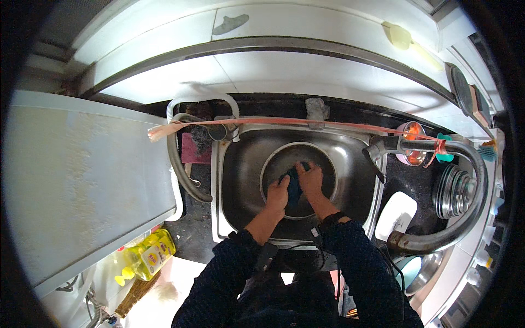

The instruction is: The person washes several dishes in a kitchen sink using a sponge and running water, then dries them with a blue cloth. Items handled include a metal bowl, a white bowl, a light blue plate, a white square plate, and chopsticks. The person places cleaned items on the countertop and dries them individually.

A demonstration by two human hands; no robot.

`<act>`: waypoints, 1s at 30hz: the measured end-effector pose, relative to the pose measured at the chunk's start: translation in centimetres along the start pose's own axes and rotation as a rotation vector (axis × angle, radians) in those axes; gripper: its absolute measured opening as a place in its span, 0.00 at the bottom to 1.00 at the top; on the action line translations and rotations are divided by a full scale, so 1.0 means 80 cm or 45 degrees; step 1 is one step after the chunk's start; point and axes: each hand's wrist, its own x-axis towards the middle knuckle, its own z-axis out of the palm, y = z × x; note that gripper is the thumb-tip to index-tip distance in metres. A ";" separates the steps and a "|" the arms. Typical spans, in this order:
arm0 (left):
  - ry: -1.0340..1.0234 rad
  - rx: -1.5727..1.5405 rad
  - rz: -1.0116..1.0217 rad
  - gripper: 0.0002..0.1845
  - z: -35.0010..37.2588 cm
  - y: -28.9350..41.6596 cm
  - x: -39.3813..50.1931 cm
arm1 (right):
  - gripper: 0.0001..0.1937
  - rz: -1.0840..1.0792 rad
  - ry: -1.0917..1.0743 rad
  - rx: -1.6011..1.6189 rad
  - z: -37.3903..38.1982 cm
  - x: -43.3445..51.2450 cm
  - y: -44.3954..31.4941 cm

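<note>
Both hands are over a round metal basin that stands inside a stainless steel sink. A dark blue-green cloth is bunched between them. My left hand grips the cloth's left side, thumb upward. On its right side my right hand holds the upper part with bent fingers. The cloth's lower end hangs down inside the basin. Part of it is hidden behind the fingers.
A curved metal faucet arches on the right, and another faucet stands left. A red strip stretches between them. Stacked bowls and a white dish lie right. A yellow detergent bottle is at lower left.
</note>
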 end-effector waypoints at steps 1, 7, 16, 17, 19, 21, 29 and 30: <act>-0.037 0.029 0.043 0.44 -0.004 -0.001 0.003 | 0.20 0.027 0.039 -0.096 0.004 0.007 0.011; 0.120 0.289 0.121 0.48 -0.018 -0.009 0.013 | 0.23 -0.306 -0.413 -0.222 0.009 0.007 0.059; 0.026 -0.056 -0.072 0.46 -0.008 0.039 -0.008 | 0.22 0.640 -0.697 0.756 -0.024 -0.026 -0.027; -0.076 -0.071 -0.033 0.46 -0.011 0.042 -0.010 | 0.20 0.645 -0.709 0.934 -0.028 -0.046 -0.037; -0.263 -0.172 -0.044 0.43 -0.019 0.045 -0.011 | 0.20 0.416 -0.708 0.899 -0.038 -0.079 -0.052; -0.412 -0.375 -0.083 0.38 -0.025 0.042 -0.005 | 0.16 0.033 -0.668 0.521 -0.047 -0.104 -0.063; -0.322 -0.280 0.089 0.24 -0.015 -0.003 0.025 | 0.11 0.030 -0.289 0.624 -0.046 -0.147 -0.091; -0.320 -0.305 0.094 0.23 -0.012 -0.005 0.022 | 0.12 0.059 -0.251 0.623 -0.042 -0.143 -0.091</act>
